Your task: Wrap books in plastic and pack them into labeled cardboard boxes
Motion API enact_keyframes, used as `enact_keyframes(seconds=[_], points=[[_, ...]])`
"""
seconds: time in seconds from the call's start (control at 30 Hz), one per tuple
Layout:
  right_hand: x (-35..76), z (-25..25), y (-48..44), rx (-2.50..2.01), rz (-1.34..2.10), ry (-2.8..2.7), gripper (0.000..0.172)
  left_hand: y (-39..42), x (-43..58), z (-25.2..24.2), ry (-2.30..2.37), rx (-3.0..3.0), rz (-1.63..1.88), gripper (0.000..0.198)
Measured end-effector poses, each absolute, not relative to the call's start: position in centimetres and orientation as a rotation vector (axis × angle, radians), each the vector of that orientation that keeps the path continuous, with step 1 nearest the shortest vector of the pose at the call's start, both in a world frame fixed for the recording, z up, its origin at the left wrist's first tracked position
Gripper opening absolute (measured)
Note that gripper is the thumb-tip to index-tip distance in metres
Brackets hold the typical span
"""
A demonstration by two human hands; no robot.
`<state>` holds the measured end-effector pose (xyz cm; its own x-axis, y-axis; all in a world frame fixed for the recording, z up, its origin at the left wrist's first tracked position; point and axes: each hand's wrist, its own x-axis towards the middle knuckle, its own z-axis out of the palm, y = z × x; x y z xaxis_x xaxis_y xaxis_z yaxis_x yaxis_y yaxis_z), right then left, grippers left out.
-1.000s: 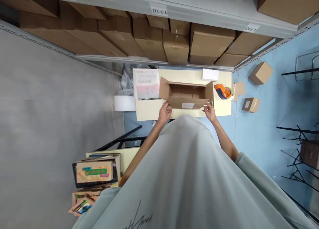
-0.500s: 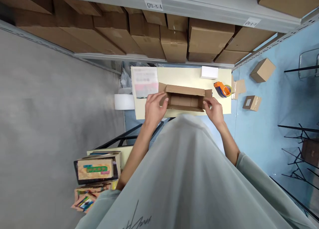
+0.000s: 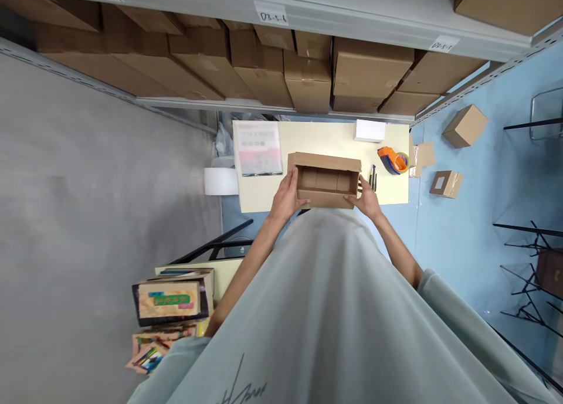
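An open brown cardboard box point(image 3: 326, 180) stands on the pale yellow table point(image 3: 325, 137), its flaps folded in against the sides. My left hand point(image 3: 288, 194) grips the box's left end, fingers wrapped round the near corner. My right hand point(image 3: 365, 196) grips the right end the same way. The inside of the box looks empty, with the bottom flaps showing.
A pink and white sheet point(image 3: 258, 149) lies at the table's left. An orange tape dispenser point(image 3: 393, 159), a white small box point(image 3: 370, 131) and a dark cutter point(image 3: 373, 177) lie at the right. Shelves of cartons point(image 3: 308, 70) stand behind. Small boxes point(image 3: 465, 125) lie on the blue floor. Colourful books point(image 3: 169, 301) are stacked at lower left.
The box's end flaps, spread outward a second ago, are now folded in. Both my hands moved from the near edge to the flaps and now clasp the box's two ends.
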<state>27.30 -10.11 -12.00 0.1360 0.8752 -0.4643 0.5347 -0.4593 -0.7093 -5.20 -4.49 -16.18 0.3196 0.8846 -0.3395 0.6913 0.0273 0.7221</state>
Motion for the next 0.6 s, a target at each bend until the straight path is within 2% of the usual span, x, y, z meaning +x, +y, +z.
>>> enact_keyframes(seconds=[0.07, 0.13, 0.2, 0.27, 0.4, 0.6], points=[[27.8, -11.9, -9.1, -2.095, 1.166, -1.449, 0.103, -4.7, -4.9, -16.4, 1.450, 1.739, 0.323, 0.098], [28.6, -11.8, -7.5, -2.118, 1.040, -1.577, 0.086, -5.2, -4.8, -16.4, 1.442, 1.736, 0.360, 0.061], [29.4, -12.0, -5.7, -2.053, 0.938, -1.706, 0.067, -5.8, -4.7, -16.3, 1.430, 1.724, 0.395, 0.040], [29.9, -12.6, -3.8, -1.967, 0.879, -1.752, 0.060, -6.3, -4.5, -16.2, 1.444, 1.719, 0.424, 0.030], [29.8, -14.7, 0.0, -2.065, 0.792, -1.490, 0.063, -6.7, -3.8, -16.7, 1.528, 1.735, 0.458, 0.016], [29.1, -17.0, 5.4, -2.184, 0.857, -1.280, 0.053, -6.1, -1.8, -18.0, 1.674, 1.722, 0.548, 0.009]])
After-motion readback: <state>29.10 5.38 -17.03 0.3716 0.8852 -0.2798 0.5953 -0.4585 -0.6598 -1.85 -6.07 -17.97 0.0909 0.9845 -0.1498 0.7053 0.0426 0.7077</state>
